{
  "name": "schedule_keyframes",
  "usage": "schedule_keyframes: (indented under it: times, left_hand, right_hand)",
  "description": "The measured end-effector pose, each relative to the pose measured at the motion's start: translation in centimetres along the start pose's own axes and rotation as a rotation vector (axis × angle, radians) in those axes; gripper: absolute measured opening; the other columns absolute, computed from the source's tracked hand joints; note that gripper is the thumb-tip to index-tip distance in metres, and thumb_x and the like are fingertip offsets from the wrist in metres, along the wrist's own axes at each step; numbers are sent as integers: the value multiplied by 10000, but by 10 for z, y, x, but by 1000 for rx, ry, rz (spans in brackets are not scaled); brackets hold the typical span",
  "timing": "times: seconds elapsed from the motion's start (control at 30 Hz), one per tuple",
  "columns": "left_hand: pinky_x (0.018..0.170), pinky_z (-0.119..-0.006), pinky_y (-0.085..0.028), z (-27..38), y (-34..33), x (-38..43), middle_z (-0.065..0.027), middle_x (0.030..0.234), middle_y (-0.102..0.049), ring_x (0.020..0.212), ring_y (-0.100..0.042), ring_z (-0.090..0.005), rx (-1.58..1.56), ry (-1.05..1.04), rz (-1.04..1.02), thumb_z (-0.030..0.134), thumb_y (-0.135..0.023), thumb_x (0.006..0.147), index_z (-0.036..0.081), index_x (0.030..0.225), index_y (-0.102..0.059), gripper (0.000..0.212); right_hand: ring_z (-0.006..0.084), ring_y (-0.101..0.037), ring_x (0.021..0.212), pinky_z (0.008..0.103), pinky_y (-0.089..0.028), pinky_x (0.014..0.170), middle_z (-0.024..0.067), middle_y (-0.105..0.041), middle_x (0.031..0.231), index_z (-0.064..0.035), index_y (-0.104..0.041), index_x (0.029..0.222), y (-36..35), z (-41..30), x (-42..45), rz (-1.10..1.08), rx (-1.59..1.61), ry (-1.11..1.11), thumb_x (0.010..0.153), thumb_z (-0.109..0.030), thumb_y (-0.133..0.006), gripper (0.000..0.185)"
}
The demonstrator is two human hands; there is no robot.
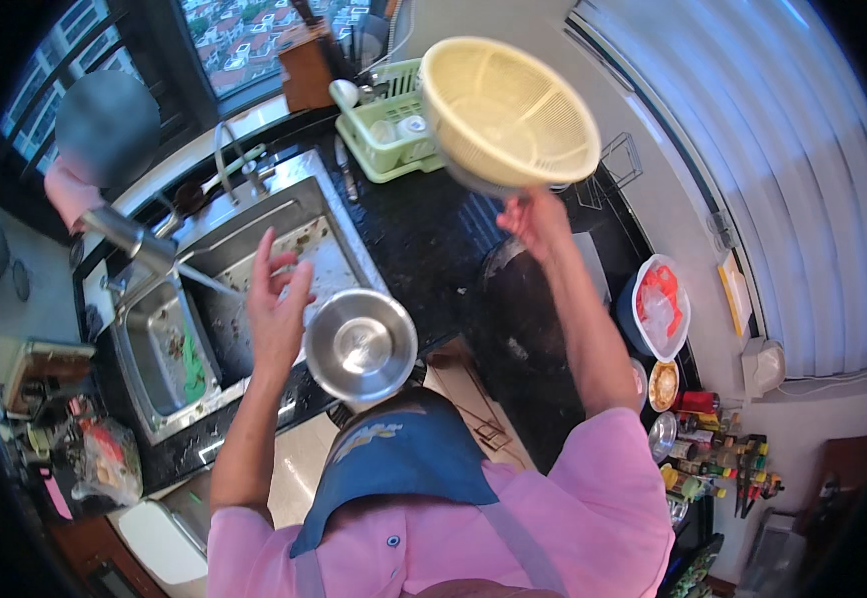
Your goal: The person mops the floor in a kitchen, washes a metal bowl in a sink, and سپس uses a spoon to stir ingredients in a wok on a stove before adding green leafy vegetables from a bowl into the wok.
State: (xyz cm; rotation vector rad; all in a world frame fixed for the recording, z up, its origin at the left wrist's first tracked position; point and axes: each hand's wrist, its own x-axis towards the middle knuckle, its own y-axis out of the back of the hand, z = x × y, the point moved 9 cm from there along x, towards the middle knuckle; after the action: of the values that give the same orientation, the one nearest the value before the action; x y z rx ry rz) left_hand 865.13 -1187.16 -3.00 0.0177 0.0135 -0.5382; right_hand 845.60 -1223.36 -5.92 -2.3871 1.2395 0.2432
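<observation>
My right hand grips the near rim of a yellow plastic colander, tilted above the back of the counter. A greyish rim shows under the colander, too hidden to name. Over the large steel sink basin my left hand is raised with its fingers apart, holding nothing. Close to that wrist is a stainless steel bowl at the sink's front right corner, in front of my apron; what supports it cannot be told. A stream runs from the metal faucet into the basin, where dark scraps lie.
Behind stand a green dish rack and a knife block; a knife lies beside the rack. A green cloth is in the small basin. To the right are a dark round pan or lid, a tub with red bags and several bottles.
</observation>
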Motion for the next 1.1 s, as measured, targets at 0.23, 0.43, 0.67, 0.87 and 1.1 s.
schedule_keyframes:
  times: [0.23,0.43,0.67,0.87,1.1]
  left_hand:
    - [723,-255,-555,-33,8,-2,-78,1154,-571,942,-601,-140,128,150,250,116,-579,951,108,1437,-427,509]
    - [690,-250,-527,-58,44,-53,-20,1051,-574,890,-588,-101,180,316,597,198,-617,942,83,1357,-522,441]
    - [721,-260,-516,-77,36,-90,-18,1068,-581,901,-576,-103,215,459,653,240,-631,931,84,1368,-509,479]
    - [768,-268,-501,-88,12,-90,-45,1131,-602,930,-576,-113,190,493,585,250,-616,942,101,1406,-468,510]
    - [757,-255,-511,-102,30,-82,-38,1127,-624,919,-596,-104,184,478,429,224,-606,951,97,1409,-462,497]
  right_hand:
    - [126,-494,566,391,-589,667,44,-496,717,-16,-483,1188,124,-142,221,106,-36,159,1016,-232,-401,288]
    - [151,-504,587,440,-593,703,62,-490,716,-25,-465,1046,164,-146,363,150,93,148,996,-119,-379,137]
    - [148,-466,575,451,-562,754,36,-442,688,-77,-514,1076,182,-116,443,-12,248,14,989,-133,-473,112]
    - [154,-338,459,401,-409,537,15,-395,553,-119,-530,804,249,-79,479,155,-33,17,882,-139,-597,105]
    - [163,-336,447,378,-444,539,11,-354,523,-132,-468,750,286,-97,385,169,-4,-9,927,-106,-498,181]
